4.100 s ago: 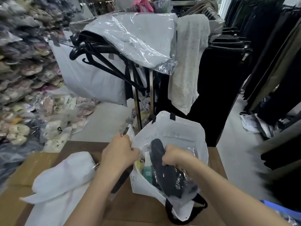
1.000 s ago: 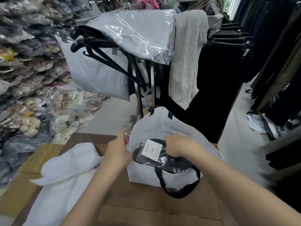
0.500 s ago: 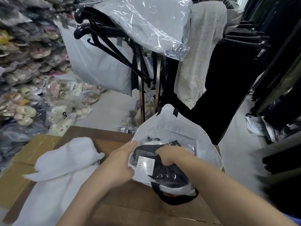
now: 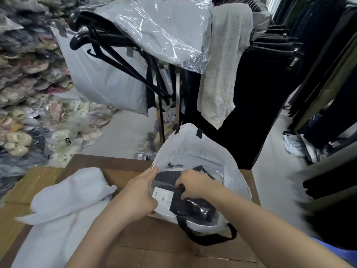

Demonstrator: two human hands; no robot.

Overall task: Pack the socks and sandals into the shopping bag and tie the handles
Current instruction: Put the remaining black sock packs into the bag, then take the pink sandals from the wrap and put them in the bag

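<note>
A white shopping bag with black handles stands open on a cardboard surface, its near black handle drooping over the front. Inside lies a clear plastic packet of black sandals with a white label. My left hand grips the bag's left rim, thumb over the edge. My right hand is inside the bag, fingers closed on the top of the black packet. Socks are not visible from here.
A folded white fabric bag lies on the cardboard at the left. Behind the bag stands a metal clothes rack with black hangers, a plastic-wrapped grey garment and dark clothes. Bagged shoes are piled at the left on the floor.
The black packet has been laid flatter and pushed deeper into the bag. My left hand has stayed on the bag's left rim and my right hand has stayed on the packet.
</note>
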